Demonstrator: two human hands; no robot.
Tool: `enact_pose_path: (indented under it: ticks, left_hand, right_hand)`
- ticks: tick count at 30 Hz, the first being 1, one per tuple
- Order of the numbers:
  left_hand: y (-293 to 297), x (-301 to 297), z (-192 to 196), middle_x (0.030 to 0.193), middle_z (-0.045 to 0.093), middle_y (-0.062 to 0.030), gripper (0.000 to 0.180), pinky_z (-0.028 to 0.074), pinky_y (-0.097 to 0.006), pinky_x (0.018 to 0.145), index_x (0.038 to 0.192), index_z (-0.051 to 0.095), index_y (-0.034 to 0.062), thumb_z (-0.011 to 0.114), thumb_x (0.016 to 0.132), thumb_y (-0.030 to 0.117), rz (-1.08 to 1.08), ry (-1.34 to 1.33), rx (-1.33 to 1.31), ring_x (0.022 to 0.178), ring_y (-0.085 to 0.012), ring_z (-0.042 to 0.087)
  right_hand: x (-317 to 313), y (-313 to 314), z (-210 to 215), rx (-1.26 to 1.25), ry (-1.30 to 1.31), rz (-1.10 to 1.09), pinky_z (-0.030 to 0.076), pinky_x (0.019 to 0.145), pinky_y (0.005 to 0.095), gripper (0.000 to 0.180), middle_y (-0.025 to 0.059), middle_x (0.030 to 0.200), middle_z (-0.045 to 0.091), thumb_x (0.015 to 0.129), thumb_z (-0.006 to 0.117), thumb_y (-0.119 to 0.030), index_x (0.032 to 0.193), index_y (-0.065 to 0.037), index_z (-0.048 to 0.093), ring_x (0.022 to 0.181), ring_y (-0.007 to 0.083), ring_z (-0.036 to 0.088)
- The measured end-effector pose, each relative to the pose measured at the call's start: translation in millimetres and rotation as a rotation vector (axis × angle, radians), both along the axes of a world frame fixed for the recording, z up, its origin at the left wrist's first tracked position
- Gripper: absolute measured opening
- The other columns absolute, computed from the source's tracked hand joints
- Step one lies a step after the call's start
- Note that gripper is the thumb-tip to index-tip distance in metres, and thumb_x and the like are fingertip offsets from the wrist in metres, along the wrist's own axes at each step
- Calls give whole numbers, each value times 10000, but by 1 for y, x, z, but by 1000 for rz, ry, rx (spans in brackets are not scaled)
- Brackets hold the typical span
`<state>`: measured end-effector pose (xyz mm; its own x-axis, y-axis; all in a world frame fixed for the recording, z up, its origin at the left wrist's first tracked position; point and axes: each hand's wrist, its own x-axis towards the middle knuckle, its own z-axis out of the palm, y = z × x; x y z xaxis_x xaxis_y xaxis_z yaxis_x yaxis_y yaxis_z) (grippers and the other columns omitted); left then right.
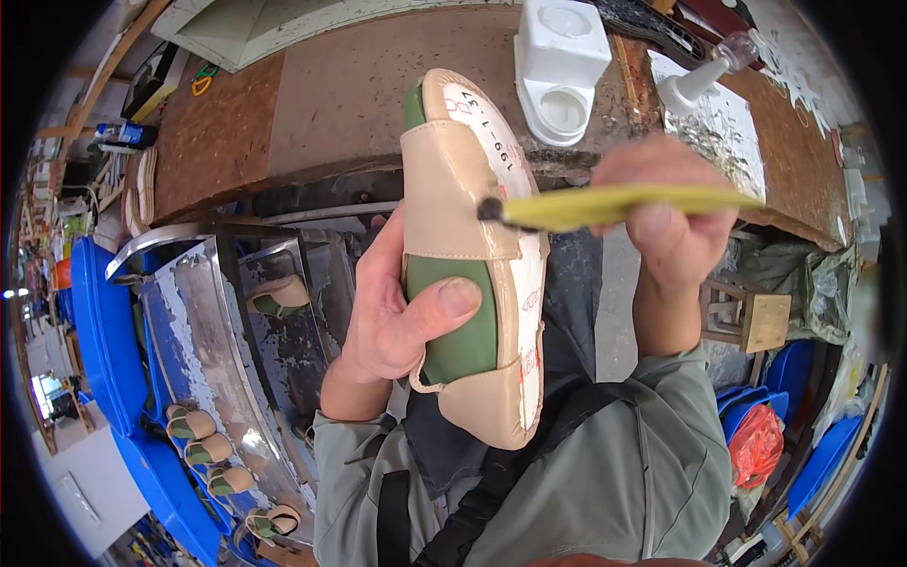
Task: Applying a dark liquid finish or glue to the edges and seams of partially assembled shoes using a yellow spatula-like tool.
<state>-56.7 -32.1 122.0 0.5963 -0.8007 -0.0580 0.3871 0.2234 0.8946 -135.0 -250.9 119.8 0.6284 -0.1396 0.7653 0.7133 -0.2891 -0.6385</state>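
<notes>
A beige shoe upper (444, 189) is stretched over a green shoe last (453, 326), held up sole side turned to the right. My left hand (397, 312) grips it from the left, thumb lying across the green last. Along the right edge runs the white insole (503, 180), with printed marks on it. My right hand (666, 198) is closed round a yellow-handled brush (605, 203). The brush's dark tip meets the upper's edge near the middle of the shoe. Some of the right hand's fingers are blurred.
Beyond the shoe stands a brown workbench (378, 104) with a white plastic container (564, 66) and a white squeeze bottle (704, 80). At left, several shoes (208, 449) sit by a metal rack (203, 331) and blue bins (113, 350). A wooden stool (763, 321) is at right.
</notes>
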Motion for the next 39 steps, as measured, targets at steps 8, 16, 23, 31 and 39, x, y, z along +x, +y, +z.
enact_pose_path:
  ticks: [8, 16, 23, 31, 39]
  left_hand:
    - [0, 3, 2, 1121, 552, -114, 645, 417, -285, 888, 1278, 380, -50, 683, 783, 233, 20, 16, -12, 1002, -161, 540]
    - [2, -1, 5, 1126, 553, -118, 618, 432, -290, 873, 1267, 406, -37, 674, 794, 255, 67, 18, -24, 987, -167, 554]
    - [-6, 3, -9, 1142, 547, -142, 608, 439, -298, 875, 1265, 404, -51, 621, 824, 305, 234, 2, -95, 1004, -182, 553]
    - [-12, 10, -11, 1112, 559, -148, 582, 463, -303, 857, 1243, 415, -54, 598, 829, 311, 268, 17, -80, 978, -195, 573]
    - [-17, 28, -40, 1181, 545, -185, 607, 491, -375, 880, 1294, 380, -34, 505, 876, 387, 240, 327, -240, 1031, -262, 590]
  right_hand:
    - [-23, -9, 12, 198, 162, 176, 458, 498, 289, 168, 149, 676, 648, 649, 725, -74, 744, 48, 660, 568, 211, 594]
    - [-20, -7, 6, 39, 65, 319, 457, 443, 271, 191, 155, 710, 649, 694, 723, -69, 814, 61, 649, 497, 195, 586]
    - [-36, 46, -9, 152, 211, -132, 429, 444, 283, 227, 176, 693, 597, 858, 585, -166, 856, 61, 580, 461, 184, 548]
    - [-55, 44, -5, 287, 158, 49, 493, 525, 302, 137, 174, 720, 644, 706, 697, -28, 785, 72, 646, 559, 236, 605]
    - [-9, -47, -65, 557, 521, -509, 435, 511, 227, 148, 85, 762, 638, 845, 641, -105, 856, 42, 641, 565, 115, 564]
